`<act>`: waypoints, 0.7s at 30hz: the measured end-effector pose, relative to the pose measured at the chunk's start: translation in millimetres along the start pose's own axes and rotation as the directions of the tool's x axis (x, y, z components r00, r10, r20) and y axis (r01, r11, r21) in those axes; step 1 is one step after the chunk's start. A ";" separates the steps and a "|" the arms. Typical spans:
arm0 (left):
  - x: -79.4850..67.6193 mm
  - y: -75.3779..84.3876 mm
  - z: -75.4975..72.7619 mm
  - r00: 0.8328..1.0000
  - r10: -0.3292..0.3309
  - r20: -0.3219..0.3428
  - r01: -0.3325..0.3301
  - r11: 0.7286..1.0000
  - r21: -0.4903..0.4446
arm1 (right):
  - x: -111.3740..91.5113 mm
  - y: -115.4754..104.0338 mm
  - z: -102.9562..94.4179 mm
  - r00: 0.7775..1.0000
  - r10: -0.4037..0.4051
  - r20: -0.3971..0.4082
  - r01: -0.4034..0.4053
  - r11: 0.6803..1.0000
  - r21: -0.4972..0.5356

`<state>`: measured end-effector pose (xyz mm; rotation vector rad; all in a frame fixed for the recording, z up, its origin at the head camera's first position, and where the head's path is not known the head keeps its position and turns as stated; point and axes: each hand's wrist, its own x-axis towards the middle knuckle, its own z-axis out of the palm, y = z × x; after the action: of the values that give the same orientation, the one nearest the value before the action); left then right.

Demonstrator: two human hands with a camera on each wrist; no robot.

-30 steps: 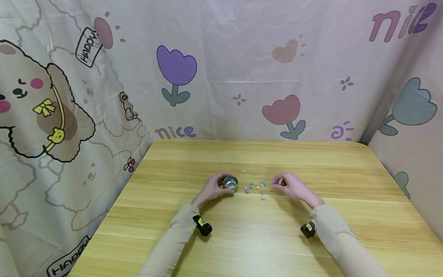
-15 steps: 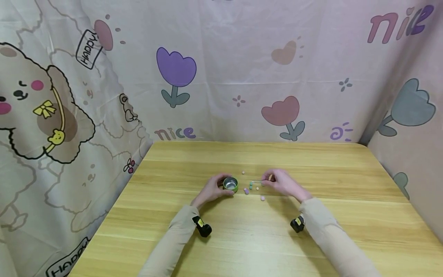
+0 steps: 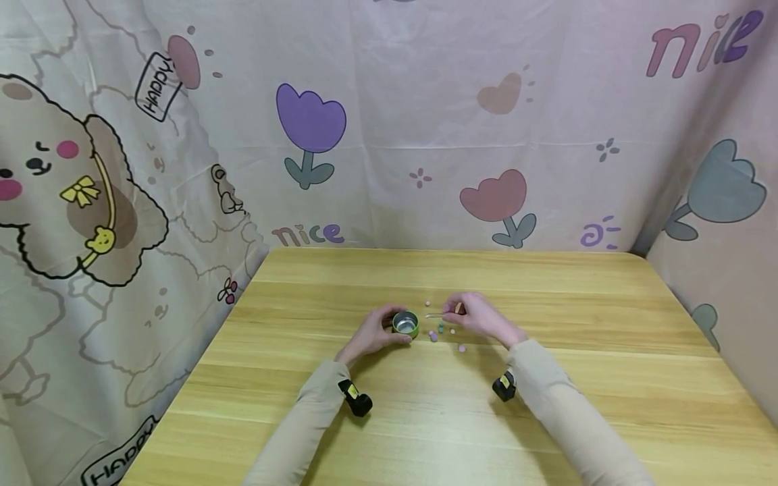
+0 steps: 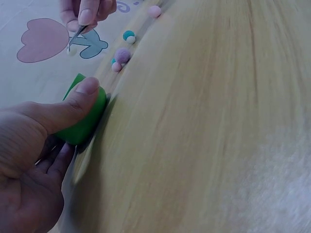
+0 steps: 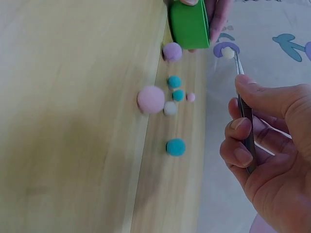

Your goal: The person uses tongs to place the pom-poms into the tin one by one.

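Note:
My left hand [image 3: 371,334] grips a small round green tin [image 3: 406,334], thumb on the near side and fingers on the far side. The tin stands upright on the table, its top uncovered and its silvery inside showing. In my right hand [image 3: 479,315] a pair of tweezers [image 5: 246,121] is pinched between thumb and fingers. Their tips hold a white pom-pom [image 5: 227,52] above the table, just right of the tin. Loose pom-poms lie below: a purple one [image 5: 172,51], a large pink one [image 5: 150,100], a whitish one [image 5: 170,108] and several teal ones.
The wooden table [image 3: 389,418] carries the tin and the scattered pom-poms. One pale pom-pom [image 3: 427,303] lies farther back. A printed cloth [image 3: 389,121] hangs behind the table and along both sides.
My right hand has moved left with the tweezers, from the right side of the pom-poms toward the tin, and one pom-pom has left the table in their tips. The left hand stays put.

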<state>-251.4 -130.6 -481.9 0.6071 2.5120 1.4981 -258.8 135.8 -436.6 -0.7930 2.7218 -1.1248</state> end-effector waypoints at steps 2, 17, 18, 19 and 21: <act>0.4 -0.5 0.2 1.000 -0.002 0.000 0.002 1.000 -0.001 | 2.2 -1.1 1.2 1.000 -0.008 0.006 0.009 1.000 -0.001; 0.0 -0.1 -0.2 1.000 -0.001 0.011 0.001 1.000 -0.002 | 16.8 -10.2 12.9 0.999 0.001 0.039 -0.001 1.000 -0.003; -0.1 0.0 -0.2 1.000 -0.001 0.011 0.001 1.000 0.000 | 17.4 -10.4 13.4 0.999 -0.001 0.041 0.001 1.000 -0.004; -0.1 0.0 -0.2 1.000 0.000 0.011 0.000 1.000 0.001 | 17.7 -11.0 13.6 0.999 -0.005 0.043 0.005 1.000 -0.004; -0.3 0.1 -0.1 1.000 -0.003 0.009 0.003 1.000 0.003 | 18.1 -12.0 14.1 0.999 -0.011 0.047 0.011 1.000 -0.004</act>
<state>-251.2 -130.8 -481.8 0.6087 2.5079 1.4872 -265.3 110.7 -436.7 -0.8248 2.6855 -1.0885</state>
